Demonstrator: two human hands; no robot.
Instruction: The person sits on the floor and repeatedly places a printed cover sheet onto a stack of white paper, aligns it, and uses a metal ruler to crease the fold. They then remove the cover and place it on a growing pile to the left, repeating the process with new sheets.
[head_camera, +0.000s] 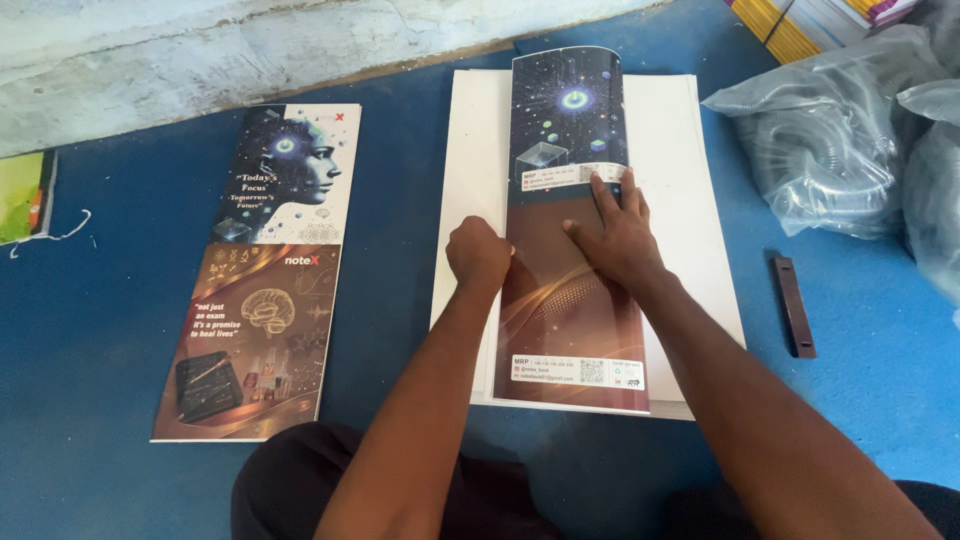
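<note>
Blue floor, plastic bags cut off.

At centre frame a glossy cover sheet, dark starry blue above and swirling brown below, lies on white paper, a blue-and-brown printed sheet lies left, the floor is blue, and grey plastic bags sit upper right.

Looks like a small print/binding workshop, work done on the floor. Blue floor mat w/ a rough whitewashed wall at its edge. Printed glossy cover sheets lie flat beside a stack of white paper. Plastic bags of coiled spiral binding at right, plus coloured book stacks in the corner.
</note>
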